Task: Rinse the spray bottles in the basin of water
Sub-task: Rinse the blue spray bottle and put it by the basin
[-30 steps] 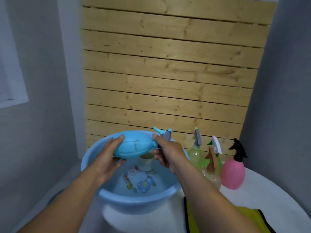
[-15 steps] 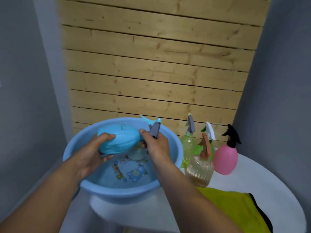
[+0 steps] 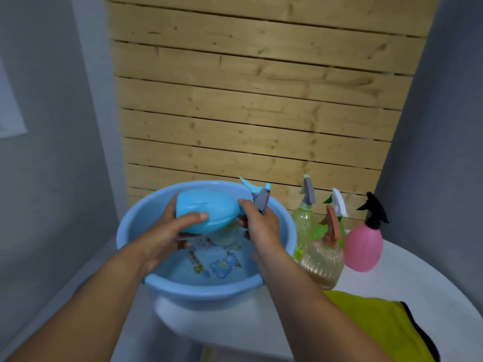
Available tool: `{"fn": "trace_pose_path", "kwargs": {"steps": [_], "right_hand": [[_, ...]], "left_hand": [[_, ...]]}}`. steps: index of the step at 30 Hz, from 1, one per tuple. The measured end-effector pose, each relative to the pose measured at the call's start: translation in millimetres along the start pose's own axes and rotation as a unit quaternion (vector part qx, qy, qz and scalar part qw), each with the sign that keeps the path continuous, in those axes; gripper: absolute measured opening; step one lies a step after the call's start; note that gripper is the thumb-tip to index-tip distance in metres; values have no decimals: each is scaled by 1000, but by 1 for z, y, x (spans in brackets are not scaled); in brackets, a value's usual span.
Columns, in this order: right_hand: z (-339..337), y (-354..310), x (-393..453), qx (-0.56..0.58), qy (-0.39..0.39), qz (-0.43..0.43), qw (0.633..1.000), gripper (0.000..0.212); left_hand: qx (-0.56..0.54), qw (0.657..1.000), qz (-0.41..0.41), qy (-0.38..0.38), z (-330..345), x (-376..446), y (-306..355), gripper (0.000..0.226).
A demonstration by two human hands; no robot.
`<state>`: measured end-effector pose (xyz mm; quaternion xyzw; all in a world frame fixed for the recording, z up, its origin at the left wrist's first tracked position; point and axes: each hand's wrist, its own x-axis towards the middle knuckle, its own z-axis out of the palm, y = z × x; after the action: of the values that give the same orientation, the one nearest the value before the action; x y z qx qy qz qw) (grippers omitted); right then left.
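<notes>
A light blue spray bottle point(image 3: 209, 211) lies sideways above the water of the blue basin point(image 3: 183, 291). My left hand point(image 3: 167, 236) grips its round body, thumb across the front. At the bottle's neck, my right hand point(image 3: 261, 226) grips just below the grey and blue trigger head point(image 3: 260, 195). A pale clear object point(image 3: 224, 237) stands in the water under the bottle. Several other spray bottles stand right of the basin: a green one point(image 3: 303, 220), a clear ribbed one point(image 3: 324, 259), a pink one point(image 3: 363, 249).
The basin sits at the left end of a white round table point(image 3: 418, 288). A yellow cloth with a black edge point(image 3: 386, 325) lies on the table near its front right. A wooden slat panel point(image 3: 248, 100) stands behind; grey walls close in on both sides.
The blue bottle has turned in my hands, its base now facing more left and my left thumb lying across its front. The view has shifted slightly.
</notes>
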<state>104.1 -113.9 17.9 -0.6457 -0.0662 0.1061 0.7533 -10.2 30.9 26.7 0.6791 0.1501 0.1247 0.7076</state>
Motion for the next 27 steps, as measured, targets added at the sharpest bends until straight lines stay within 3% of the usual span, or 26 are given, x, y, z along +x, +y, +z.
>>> {"fn": "trace_pose_path", "kwargs": {"steps": [4,8,12,17,20,24,27], "right_hand": [[1,-1,-2,0,-6,-27,1000,30],[5,-1,-6,-26,-27,-111,993,25],[6,1,-6,-28,-32,-156,987,27],[1,2,1,-9,5,-85,996,33],[3,2,3,1,12,-68,998,44],[6,3,0,-15,26,-94,995,46],[4,1,-2,8,111,-108,988,49]], "left_hand": [[-21,997,29,69,-3,4,-4,79],[-64,990,7,127,-3,5,-2,66],[-69,993,10,99,-4,4,-1,74],[-50,998,46,-9,-9,3,-7,83],[-65,996,52,38,-8,6,-8,93],[-128,988,52,74,-13,9,-9,72],[-203,968,71,132,-17,11,-6,49]]}}
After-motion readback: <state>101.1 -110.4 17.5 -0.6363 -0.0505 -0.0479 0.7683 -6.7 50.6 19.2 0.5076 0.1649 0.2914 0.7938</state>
